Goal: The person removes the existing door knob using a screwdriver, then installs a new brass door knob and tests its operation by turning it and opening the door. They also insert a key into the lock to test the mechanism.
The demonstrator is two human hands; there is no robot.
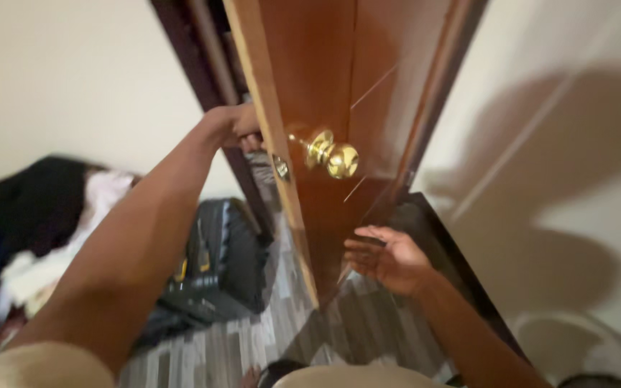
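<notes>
At frame centre, the wooden door (325,86) is gripped at its far edge by the left hand (242,126), seemingly around a hidden knob; the right hand (386,259) is held open below the untouched brass knob (332,154).

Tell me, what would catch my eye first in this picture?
Probably the shiny brass door knob on the reddish wooden door, seen almost edge-on in the middle. The left hand reaches to the door's far side at knob height, while the right hand hovers open below the knob. A black bag sits on the floor at left.

Head camera looks down, close to door (325,79).
</notes>
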